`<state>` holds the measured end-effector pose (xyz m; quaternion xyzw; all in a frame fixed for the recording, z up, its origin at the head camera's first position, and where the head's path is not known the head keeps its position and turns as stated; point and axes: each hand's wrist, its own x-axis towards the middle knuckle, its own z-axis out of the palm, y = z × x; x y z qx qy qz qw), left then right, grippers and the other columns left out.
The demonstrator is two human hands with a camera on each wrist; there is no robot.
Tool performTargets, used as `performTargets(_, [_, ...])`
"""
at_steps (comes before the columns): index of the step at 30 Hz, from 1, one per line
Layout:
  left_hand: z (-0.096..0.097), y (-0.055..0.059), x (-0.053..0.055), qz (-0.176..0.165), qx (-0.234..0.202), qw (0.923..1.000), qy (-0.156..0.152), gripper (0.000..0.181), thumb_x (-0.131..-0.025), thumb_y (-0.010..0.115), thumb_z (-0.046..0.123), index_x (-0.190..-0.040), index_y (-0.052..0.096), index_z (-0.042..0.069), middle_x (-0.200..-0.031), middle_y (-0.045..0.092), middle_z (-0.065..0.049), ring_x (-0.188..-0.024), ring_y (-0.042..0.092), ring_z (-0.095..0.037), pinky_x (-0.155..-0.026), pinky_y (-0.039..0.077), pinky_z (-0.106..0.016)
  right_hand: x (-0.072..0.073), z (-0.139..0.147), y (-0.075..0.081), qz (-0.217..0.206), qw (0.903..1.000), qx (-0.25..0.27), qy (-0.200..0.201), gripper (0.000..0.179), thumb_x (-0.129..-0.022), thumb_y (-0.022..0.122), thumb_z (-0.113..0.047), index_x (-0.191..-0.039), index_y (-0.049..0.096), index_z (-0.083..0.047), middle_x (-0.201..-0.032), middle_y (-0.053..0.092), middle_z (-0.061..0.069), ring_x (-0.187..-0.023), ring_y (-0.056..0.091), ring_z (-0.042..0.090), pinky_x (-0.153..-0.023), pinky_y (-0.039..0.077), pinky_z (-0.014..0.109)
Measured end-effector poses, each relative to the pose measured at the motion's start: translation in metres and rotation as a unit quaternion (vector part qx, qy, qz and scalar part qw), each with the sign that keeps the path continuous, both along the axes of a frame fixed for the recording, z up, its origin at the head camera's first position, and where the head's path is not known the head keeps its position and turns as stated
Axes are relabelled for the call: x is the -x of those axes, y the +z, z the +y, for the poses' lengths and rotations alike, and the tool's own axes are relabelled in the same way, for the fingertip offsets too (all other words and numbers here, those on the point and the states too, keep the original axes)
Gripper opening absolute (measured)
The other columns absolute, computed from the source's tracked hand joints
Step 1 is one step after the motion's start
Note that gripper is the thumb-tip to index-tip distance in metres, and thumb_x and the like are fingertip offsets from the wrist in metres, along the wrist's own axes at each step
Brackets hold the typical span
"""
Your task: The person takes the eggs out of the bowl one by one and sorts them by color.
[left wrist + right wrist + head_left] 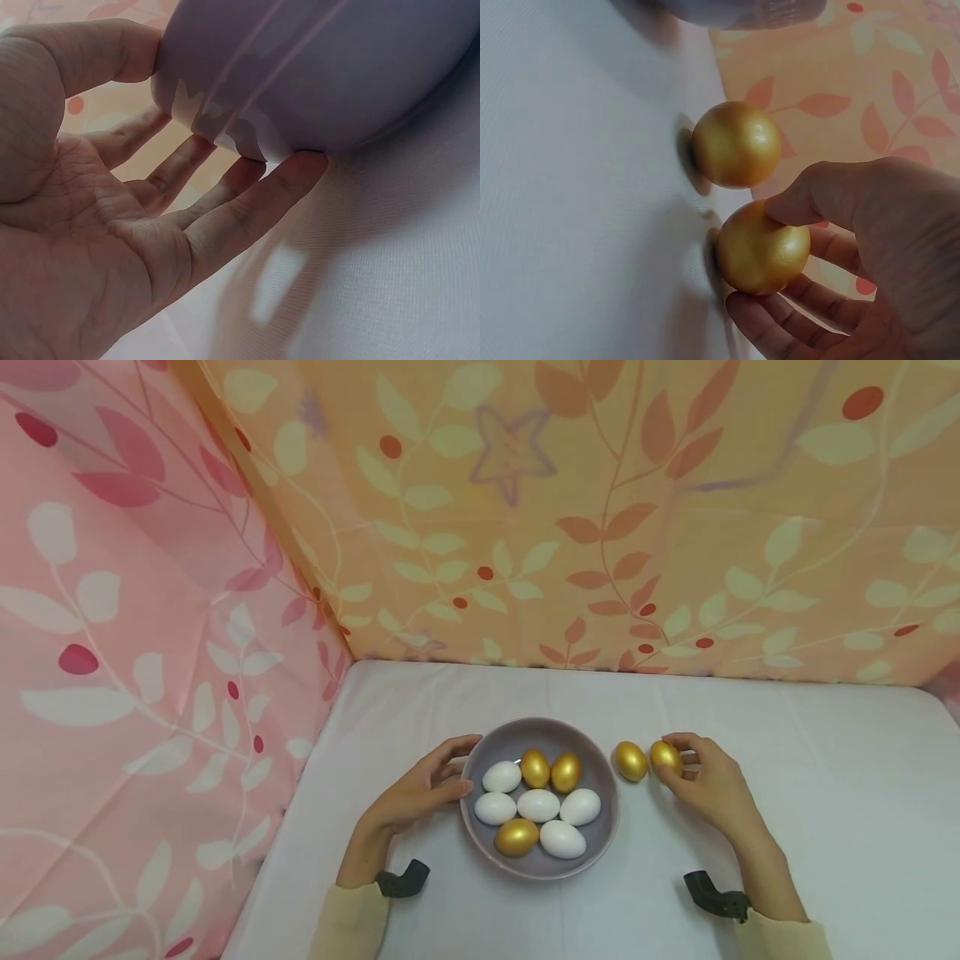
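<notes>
In the head view, a purple-grey bowl (540, 737) stands on the white table with several white eggs (538, 806) and three golden eggs (517, 837) in it. My left hand (429, 783) steadies the bowl from the left. Seen from the left wrist, the thumb (124, 54) sits by the rim and the fingertips touch the outer wall (300, 82). To the right of the bowl, my right hand (708, 781) pinches a golden egg (761, 251) between thumb and fingers, low over the table. Another golden egg (631, 761) lies just left of it.
A white cloth (847, 793) covers the table. Behind it rises an orange leaf-patterned curtain (510, 527), and a pink patterned one (135, 610) hangs along the left. Black curved mounts (716, 897) are on both wrists, by the cream sleeves (348, 922).
</notes>
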<state>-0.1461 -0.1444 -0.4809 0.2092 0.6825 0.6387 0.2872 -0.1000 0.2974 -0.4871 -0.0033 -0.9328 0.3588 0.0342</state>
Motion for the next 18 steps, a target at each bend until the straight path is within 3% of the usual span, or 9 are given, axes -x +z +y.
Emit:
performTargets(4, [0.0004,0.0007,-0.0003,-0.001,-0.002,1.0,0.0,0.067,-0.102,0.066,0.009,-0.162,0.038,0.021,-0.165,0.039,-0.011,-0.15,0.047,-0.04,-0.104,0.058,-0.041,0.0003,-0.0003,-0.0003,-0.001,1.0,-0.005,0.002,0.046,-0.097,0.077,-0.022,-0.134,0.062,0.001,-0.127,0.066,0.029,-0.106,0.071,0.044,-0.087,0.062,0.049])
performTargets(7, [0.0009,0.0001,-0.0007,-0.002,-0.004,1.0,-0.001,0.067,-0.103,0.065,0.007,-0.162,0.038,0.021,-0.165,0.039,-0.012,-0.15,0.047,-0.04,-0.104,0.058,-0.04,0.0,-0.0003,-0.0001,-0.007,1.0,-0.004,0.004,0.048,-0.098,0.076,-0.024,-0.136,0.061,0.001,-0.129,0.065,0.029,-0.109,0.07,0.044,-0.088,0.062,0.049])
performTargets(18, [0.0,0.0032,-0.0008,0.004,0.008,1.0,-0.001,0.066,-0.103,0.065,0.007,-0.162,0.037,0.021,-0.165,0.039,-0.011,-0.15,0.046,-0.04,-0.105,0.058,-0.04,-0.0002,-0.0021,0.0019,0.0,1.0,-0.006,-0.007,0.053,-0.104,0.068,-0.03,-0.144,0.056,0.002,-0.138,0.057,0.034,-0.119,0.063,0.052,-0.099,0.053,0.066])
